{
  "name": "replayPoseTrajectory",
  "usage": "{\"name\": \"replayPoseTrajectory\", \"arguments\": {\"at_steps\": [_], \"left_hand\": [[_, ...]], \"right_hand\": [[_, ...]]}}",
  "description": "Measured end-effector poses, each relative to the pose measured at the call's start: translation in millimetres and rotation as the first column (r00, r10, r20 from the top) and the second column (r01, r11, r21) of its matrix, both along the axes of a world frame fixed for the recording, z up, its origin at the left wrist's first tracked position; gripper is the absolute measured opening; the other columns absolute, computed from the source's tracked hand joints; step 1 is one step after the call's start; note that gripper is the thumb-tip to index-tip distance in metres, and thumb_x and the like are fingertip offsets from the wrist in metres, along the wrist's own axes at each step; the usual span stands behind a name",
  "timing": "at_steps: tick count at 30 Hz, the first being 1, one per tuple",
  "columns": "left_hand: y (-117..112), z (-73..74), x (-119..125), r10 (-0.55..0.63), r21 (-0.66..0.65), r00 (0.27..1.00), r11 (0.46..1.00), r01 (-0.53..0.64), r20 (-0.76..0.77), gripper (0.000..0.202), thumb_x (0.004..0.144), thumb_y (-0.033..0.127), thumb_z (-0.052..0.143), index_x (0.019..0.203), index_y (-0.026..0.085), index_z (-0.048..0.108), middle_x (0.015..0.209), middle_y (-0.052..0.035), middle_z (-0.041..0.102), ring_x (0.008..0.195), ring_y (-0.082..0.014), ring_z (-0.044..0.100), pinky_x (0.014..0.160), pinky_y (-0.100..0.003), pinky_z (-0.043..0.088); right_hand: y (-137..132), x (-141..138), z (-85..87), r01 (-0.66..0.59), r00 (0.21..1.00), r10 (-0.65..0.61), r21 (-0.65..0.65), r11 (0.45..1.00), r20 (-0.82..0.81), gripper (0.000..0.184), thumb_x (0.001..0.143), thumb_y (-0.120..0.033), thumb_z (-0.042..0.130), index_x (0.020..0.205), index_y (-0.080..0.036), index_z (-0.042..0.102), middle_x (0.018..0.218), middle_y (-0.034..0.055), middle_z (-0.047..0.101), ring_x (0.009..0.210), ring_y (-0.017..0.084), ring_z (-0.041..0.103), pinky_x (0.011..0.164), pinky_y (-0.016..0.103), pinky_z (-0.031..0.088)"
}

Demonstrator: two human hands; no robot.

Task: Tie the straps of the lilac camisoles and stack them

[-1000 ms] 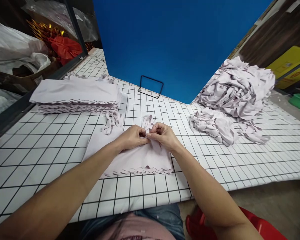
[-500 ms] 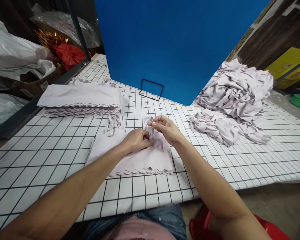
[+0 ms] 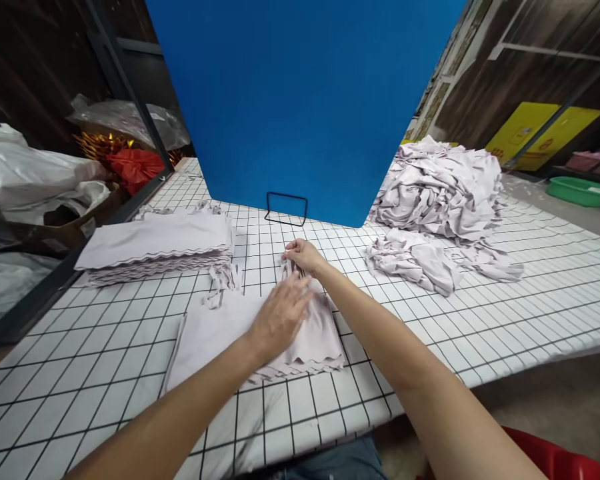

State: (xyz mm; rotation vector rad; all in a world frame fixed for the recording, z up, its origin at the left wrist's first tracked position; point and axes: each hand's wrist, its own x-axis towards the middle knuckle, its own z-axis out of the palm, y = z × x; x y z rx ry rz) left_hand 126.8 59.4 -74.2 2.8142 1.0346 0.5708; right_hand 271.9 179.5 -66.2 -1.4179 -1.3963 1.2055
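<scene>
Head view: the left hand has let go of its pinch and now lies flat, fingers spread, pinning the pale lilac folded fabric piece to the white gridded tabletop. The right hand has moved outward and pinches the piece's far edge.

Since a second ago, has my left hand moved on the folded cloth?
Yes. The left hand has slid from the straps at the far edge of the folded cloth back toward its middle, now flat.
</scene>
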Motion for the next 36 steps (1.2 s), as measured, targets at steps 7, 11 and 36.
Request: {"name": "replayPoseTrajectory", "arguments": {"at_steps": [7, 11, 36], "left_hand": [[-3.2, 6.8, -0.1, -0.271, -0.351, 0.936, 0.918, 0.182, -0.223, 0.07, 0.097, 0.063, 0.027, 0.157, 0.027, 0.018, 0.164, -0.0036, 0.009, 0.152, -0.0275, 0.005, 0.123, -0.051, 0.005], [-2.6, 8.0, -3.1, -0.29, -0.385, 0.936, 0.902, 0.197, -0.201, 0.073, 0.095, 0.065, 0.028, 0.157, 0.028, 0.014, 0.165, -0.0026, 0.005, 0.152, -0.0282, 0.0, 0.123, -0.052, 0.0], [37.4, 31.1, -159.7, 0.577, -0.438, 0.787, 0.779, -0.449, 0.219, 0.016, 0.075, 0.032, 0.053, 0.076, 0.018, 0.062, 0.082, -0.0052, 0.066, 0.076, -0.0201, 0.059, 0.069, -0.03, 0.044]], "right_hand": [[2.0, 5.4, -6.3, -0.054, 0.957, 0.021, 0.107, 0.993, 0.289, 0.013, 0.085, -0.027, 0.063, 0.091, -0.02, 0.054, 0.076, 0.0024, 0.067, 0.065, 0.015, 0.057, 0.064, 0.028, 0.042], [1.1, 12.3, 2.9, 0.028, 0.891, -0.106, 0.178, 0.984, 0.442, 0.025, 0.088, -0.033, 0.063, 0.104, -0.016, 0.055, 0.086, 0.0091, 0.066, 0.085, 0.024, 0.06, 0.078, 0.036, 0.043], [-90.9, -60.5, 44.1, -0.386, 0.826, 0.222, 0.233, 0.893, 0.518, 0.025, 0.095, -0.038, 0.049, 0.096, -0.021, 0.068, 0.1, 0.0088, 0.066, 0.092, 0.023, 0.059, 0.079, 0.039, 0.048]]}}
